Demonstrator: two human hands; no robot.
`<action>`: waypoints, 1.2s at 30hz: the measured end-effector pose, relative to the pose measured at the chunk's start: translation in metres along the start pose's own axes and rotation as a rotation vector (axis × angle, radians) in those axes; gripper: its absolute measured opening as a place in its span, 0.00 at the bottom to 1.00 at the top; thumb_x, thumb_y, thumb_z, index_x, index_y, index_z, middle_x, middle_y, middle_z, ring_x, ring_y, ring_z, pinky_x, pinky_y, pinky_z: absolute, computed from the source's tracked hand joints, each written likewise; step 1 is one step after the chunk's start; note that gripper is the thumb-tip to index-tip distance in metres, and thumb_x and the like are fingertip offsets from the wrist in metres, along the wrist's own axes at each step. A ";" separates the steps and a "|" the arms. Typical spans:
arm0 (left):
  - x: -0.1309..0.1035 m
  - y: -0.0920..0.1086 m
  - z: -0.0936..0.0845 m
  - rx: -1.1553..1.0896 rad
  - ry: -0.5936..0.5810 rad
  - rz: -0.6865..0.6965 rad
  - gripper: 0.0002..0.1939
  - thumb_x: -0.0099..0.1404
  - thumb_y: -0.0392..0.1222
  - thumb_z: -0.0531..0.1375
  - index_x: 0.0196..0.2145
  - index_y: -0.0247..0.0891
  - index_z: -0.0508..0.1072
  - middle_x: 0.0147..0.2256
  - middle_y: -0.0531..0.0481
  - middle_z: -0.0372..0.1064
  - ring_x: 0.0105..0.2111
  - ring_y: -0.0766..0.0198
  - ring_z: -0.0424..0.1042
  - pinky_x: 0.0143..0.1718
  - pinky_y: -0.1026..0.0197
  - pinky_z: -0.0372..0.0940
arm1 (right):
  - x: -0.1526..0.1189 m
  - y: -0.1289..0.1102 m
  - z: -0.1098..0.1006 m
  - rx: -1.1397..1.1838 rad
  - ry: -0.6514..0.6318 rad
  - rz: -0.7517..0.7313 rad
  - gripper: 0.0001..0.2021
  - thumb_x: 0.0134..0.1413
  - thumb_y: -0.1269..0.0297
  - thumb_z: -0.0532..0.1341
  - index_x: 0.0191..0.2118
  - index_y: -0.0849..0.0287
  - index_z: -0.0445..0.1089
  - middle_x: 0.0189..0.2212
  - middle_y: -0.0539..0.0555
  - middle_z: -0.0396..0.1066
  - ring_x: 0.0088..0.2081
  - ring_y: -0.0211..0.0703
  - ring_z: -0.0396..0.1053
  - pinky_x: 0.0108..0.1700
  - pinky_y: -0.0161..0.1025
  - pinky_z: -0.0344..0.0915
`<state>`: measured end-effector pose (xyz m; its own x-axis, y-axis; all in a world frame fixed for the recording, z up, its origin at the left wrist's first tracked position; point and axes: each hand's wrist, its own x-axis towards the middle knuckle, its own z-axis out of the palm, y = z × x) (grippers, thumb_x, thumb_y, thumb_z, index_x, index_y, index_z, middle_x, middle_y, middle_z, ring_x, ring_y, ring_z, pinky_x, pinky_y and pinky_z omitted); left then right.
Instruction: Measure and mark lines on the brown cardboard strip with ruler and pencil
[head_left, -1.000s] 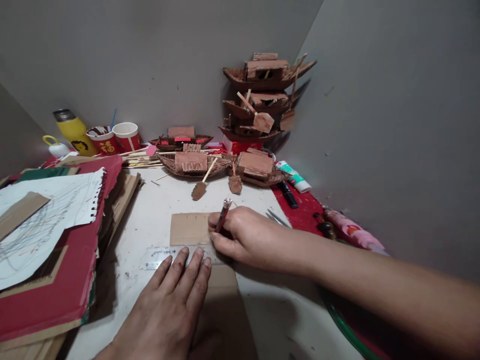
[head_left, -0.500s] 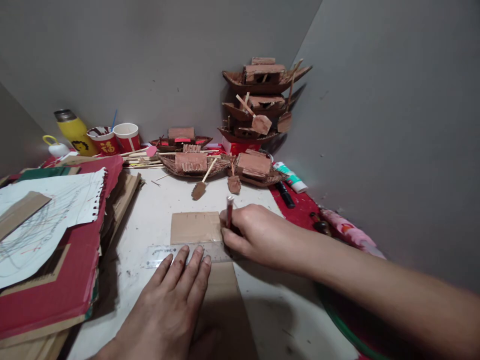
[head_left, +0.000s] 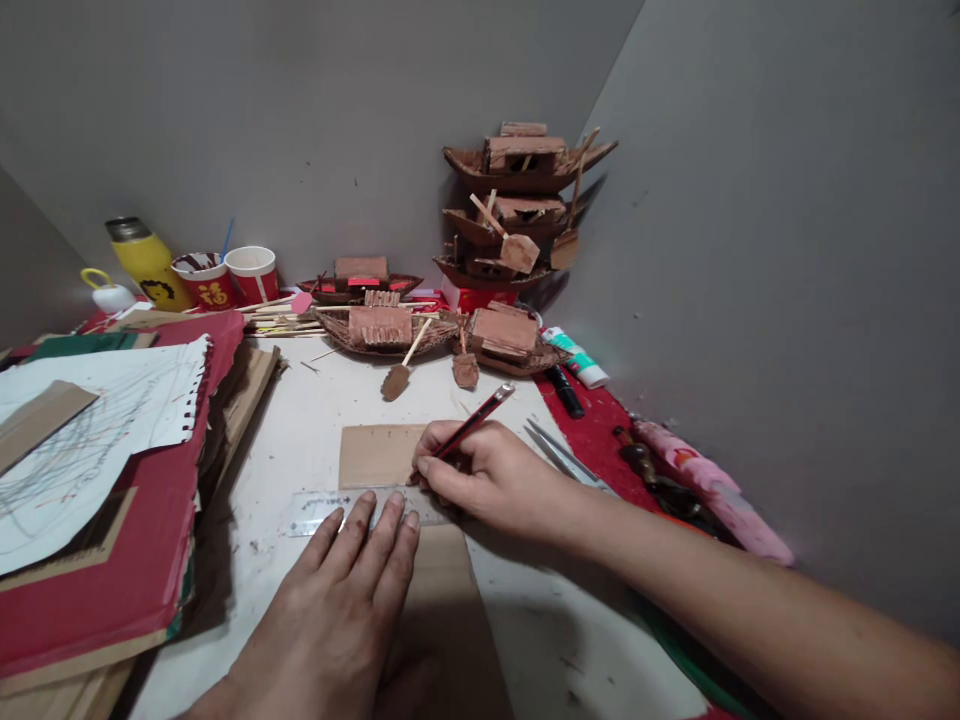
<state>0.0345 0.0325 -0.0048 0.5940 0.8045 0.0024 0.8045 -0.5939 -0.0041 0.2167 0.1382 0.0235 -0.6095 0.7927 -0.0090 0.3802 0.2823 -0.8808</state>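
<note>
My left hand (head_left: 337, 600) lies flat with its fingers stretched out, pressing a clear ruler (head_left: 309, 512) down. Under the ruler is a piece of brown cardboard (head_left: 371, 460) with several short pencil marks near its far edge. A dark red and black pencil (head_left: 484, 412) slants up out of my right hand (head_left: 487, 480), which grips it in a writing hold. Its tip is at the ruler's far edge, on the cardboard, though the fingers partly cover it. The ruler's right end is hidden by my right hand.
Scissors (head_left: 559, 452) lie beyond my right forearm, near a black marker (head_left: 564, 392) and a white-green tube (head_left: 576, 358). Model boats (head_left: 382, 328) stand at the back, others stacked (head_left: 529, 165). Stacked cardboard and paper (head_left: 112, 540) fill the left, with paper cups (head_left: 252, 275) and a yellow bottle (head_left: 146, 265) behind.
My right hand has moved left along the ruler's edge, and the pencil has gone from nearly upright to leaning right. The scissors have come into view. My left hand stays on the ruler.
</note>
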 end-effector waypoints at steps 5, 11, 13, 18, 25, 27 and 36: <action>-0.001 -0.001 0.001 -0.009 0.016 0.024 0.37 0.62 0.56 0.56 0.63 0.32 0.61 0.63 0.36 0.51 0.60 0.39 0.59 0.55 0.43 0.62 | 0.000 0.002 -0.002 -0.046 -0.014 0.014 0.07 0.55 0.71 0.53 0.27 0.59 0.63 0.21 0.47 0.62 0.25 0.35 0.60 0.29 0.32 0.57; -0.002 -0.001 0.002 -0.022 0.029 0.020 0.38 0.62 0.56 0.56 0.64 0.31 0.59 0.63 0.37 0.52 0.61 0.39 0.58 0.55 0.43 0.61 | -0.006 -0.002 -0.010 -0.275 0.017 0.003 0.08 0.53 0.73 0.53 0.25 0.59 0.62 0.21 0.47 0.62 0.25 0.35 0.59 0.29 0.33 0.56; -0.001 -0.001 0.001 -0.025 0.015 0.016 0.38 0.62 0.56 0.55 0.64 0.30 0.58 0.63 0.36 0.51 0.61 0.38 0.58 0.55 0.43 0.61 | -0.009 -0.003 -0.013 -0.369 0.016 0.039 0.08 0.53 0.73 0.54 0.24 0.59 0.62 0.21 0.47 0.63 0.24 0.35 0.59 0.29 0.33 0.55; 0.004 0.002 -0.003 -0.064 -0.078 -0.028 0.39 0.62 0.57 0.55 0.64 0.30 0.59 0.63 0.35 0.49 0.61 0.36 0.57 0.55 0.39 0.61 | -0.017 -0.011 -0.018 -0.453 0.072 0.095 0.09 0.53 0.73 0.55 0.23 0.59 0.64 0.20 0.49 0.64 0.24 0.36 0.61 0.29 0.35 0.56; 0.002 0.010 -0.014 -0.100 -0.126 -0.067 0.37 0.64 0.56 0.53 0.63 0.29 0.59 0.63 0.33 0.49 0.60 0.34 0.58 0.55 0.36 0.60 | -0.049 -0.024 -0.014 0.021 0.357 0.046 0.11 0.64 0.61 0.53 0.44 0.59 0.69 0.30 0.52 0.74 0.27 0.37 0.72 0.29 0.33 0.68; -0.002 0.014 -0.014 -0.086 -0.091 -0.059 0.36 0.64 0.56 0.54 0.63 0.29 0.61 0.62 0.32 0.52 0.59 0.34 0.60 0.54 0.37 0.61 | -0.057 -0.021 -0.008 0.033 0.415 0.034 0.12 0.65 0.59 0.53 0.46 0.58 0.69 0.33 0.53 0.75 0.32 0.38 0.74 0.33 0.34 0.70; -0.012 0.019 -0.014 -0.090 0.145 -0.026 0.23 0.66 0.47 0.53 0.53 0.29 0.71 0.51 0.33 0.71 0.47 0.43 0.70 0.46 0.43 0.67 | -0.074 0.011 0.018 -0.183 0.437 -0.037 0.15 0.63 0.61 0.54 0.53 0.59 0.64 0.45 0.60 0.74 0.47 0.48 0.72 0.50 0.45 0.68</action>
<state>0.0425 0.0113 0.0095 0.5619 0.8142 0.1461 0.8125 -0.5764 0.0876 0.2532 0.0728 0.0057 -0.2901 0.9222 0.2558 0.5039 0.3744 -0.7784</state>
